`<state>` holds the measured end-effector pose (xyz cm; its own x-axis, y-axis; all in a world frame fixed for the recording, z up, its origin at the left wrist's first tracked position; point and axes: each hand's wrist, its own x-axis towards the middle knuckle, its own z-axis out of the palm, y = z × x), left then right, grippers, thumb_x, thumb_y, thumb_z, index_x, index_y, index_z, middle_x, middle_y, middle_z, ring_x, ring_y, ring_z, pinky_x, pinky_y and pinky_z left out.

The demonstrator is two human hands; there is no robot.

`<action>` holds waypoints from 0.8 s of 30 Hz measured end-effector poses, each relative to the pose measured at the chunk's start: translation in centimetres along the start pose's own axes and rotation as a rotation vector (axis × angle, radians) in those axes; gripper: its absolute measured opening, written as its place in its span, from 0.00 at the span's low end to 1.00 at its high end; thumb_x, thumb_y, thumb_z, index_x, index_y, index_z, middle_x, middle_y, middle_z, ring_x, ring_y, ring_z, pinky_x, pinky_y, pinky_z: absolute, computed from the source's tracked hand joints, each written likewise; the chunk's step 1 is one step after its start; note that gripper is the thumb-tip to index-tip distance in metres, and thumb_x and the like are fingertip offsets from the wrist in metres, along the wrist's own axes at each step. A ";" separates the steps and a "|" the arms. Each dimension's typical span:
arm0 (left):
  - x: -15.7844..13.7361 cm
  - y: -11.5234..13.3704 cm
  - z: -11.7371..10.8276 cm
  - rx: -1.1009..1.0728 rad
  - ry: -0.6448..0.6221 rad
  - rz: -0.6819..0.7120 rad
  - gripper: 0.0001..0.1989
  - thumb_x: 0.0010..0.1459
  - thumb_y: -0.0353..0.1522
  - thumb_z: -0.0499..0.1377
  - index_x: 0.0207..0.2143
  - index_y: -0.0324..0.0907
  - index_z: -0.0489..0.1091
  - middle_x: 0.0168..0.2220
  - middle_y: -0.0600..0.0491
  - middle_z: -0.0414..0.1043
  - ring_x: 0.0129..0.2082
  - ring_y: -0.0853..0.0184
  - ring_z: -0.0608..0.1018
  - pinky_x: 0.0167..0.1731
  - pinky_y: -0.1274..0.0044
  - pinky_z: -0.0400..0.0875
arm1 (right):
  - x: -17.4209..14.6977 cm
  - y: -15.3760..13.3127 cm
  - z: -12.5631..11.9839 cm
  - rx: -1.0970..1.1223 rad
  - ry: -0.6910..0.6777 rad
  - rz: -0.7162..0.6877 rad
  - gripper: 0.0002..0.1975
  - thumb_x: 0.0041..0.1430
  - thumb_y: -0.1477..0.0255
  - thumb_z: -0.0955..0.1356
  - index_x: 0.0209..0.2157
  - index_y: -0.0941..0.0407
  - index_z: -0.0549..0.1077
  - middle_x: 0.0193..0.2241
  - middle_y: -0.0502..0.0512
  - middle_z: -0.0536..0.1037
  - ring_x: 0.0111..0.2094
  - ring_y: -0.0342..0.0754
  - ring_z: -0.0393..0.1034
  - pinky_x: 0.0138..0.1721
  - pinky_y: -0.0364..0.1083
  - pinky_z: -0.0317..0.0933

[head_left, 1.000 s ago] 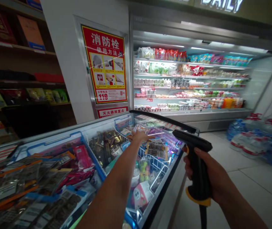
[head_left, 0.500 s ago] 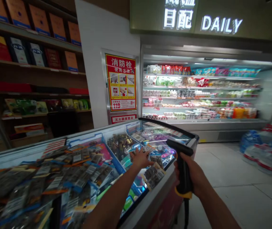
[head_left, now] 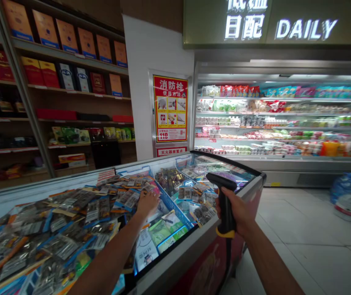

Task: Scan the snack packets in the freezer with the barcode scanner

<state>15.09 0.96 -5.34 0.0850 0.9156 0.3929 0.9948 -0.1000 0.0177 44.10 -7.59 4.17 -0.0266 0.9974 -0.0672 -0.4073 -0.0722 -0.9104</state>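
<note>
My right hand (head_left: 235, 211) is wrapped round the grip of a black and yellow barcode scanner (head_left: 226, 207), held upright beside the freezer's front edge, its cord hanging down. Over the near end of a large pile of clear packets with dark contents and barcode labels (head_left: 97, 211), my left hand (head_left: 148, 200) reaches forward. Its fingers look stretched out, a little smeared, with nothing visible in them. Several similar packets (head_left: 204, 213) lie to the right, past a blue basket divider (head_left: 174, 200). Green and white packages (head_left: 163, 231) lie below my left hand.
The chest freezer (head_left: 190, 250) has a raised rim and a glass lid (head_left: 221, 166) at its far end. Behind stand a lit refrigerated display (head_left: 280, 159) and shelves of boxes (head_left: 71, 86). Bundled water bottles (head_left: 347, 190) stand on the tiled floor (head_left: 301, 229) at right.
My left hand has moved left from the packets in the right compartment to the large pile. More packets show where it was. My right hand still holds the scanner; the view has turned left.
</note>
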 end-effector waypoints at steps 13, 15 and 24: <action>4.4 8.0 -0.2 -0.323 -0.148 -0.114 0.18 0.54 0.38 0.50 0.46 0.39 0.61 0.44 0.48 0.65 0.42 0.65 0.69 0.41 0.68 0.63 | -0.2 1.2 1.3 -0.054 0.029 0.001 0.13 0.46 0.62 0.65 0.28 0.58 0.65 0.14 0.47 0.66 0.13 0.39 0.59 0.12 0.39 0.54; 4.7 10.2 0.6 -0.367 -0.158 -0.199 0.21 0.51 0.39 0.53 0.46 0.38 0.60 0.42 0.44 0.67 0.44 0.61 0.68 0.41 0.68 0.62 | -0.2 1.4 1.1 -0.059 0.049 0.000 0.14 0.45 0.62 0.65 0.29 0.58 0.65 0.15 0.47 0.67 0.13 0.39 0.59 0.13 0.39 0.55; 5.1 9.6 1.6 -0.637 -0.141 -0.372 0.24 0.39 0.30 0.63 0.42 0.36 0.63 0.41 0.42 0.68 0.44 0.58 0.69 0.41 0.70 0.61 | -0.3 2.3 2.2 -0.074 0.064 0.011 0.13 0.46 0.61 0.65 0.26 0.58 0.65 0.14 0.47 0.66 0.13 0.39 0.59 0.12 0.39 0.55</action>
<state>25.13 5.26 -4.65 -0.2021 0.9698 0.1366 0.7382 0.0592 0.6719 41.18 -8.01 3.02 0.0289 0.9944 -0.1014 -0.3387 -0.0857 -0.9370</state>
